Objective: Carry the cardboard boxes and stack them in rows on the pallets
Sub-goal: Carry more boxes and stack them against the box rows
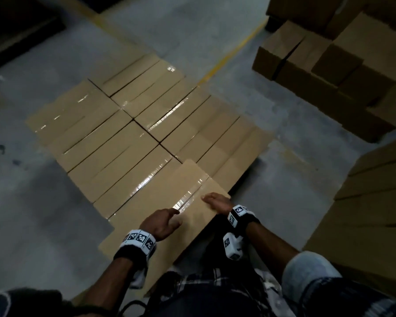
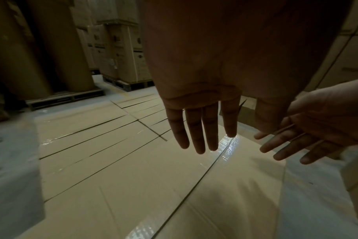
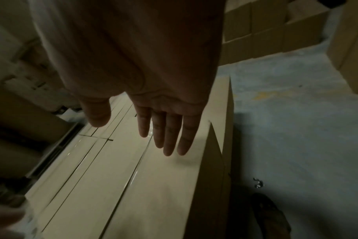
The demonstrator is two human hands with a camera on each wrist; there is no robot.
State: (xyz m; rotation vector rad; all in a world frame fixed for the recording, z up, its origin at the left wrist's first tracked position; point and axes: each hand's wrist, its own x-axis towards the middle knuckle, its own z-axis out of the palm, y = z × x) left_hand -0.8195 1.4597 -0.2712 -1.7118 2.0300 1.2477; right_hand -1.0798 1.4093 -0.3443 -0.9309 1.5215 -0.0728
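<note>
A long taped cardboard box [image 1: 169, 202] lies nearest me, on top of a flat layer of several like boxes [image 1: 128, 124] laid in rows. My left hand [image 1: 162, 221] hovers over its near half with straight fingers [image 2: 196, 134], holding nothing. My right hand [image 1: 216, 202] is over the box's right edge, fingers [image 3: 170, 135] straight and spread, also empty. In the left wrist view the right hand [image 2: 309, 134] shows beside the left one above the tape seam [image 2: 225, 150]. The pallet under the boxes is hidden.
Stacks of brown cardboard boxes [image 1: 329, 65] stand at the back right, and another stack [image 1: 370, 207] rises close on my right. Grey concrete floor [image 1: 32, 202] with a yellow line [image 1: 229, 56] surrounds the layer. Tall cardboard rolls [image 2: 41, 56] stand on a pallet at far left.
</note>
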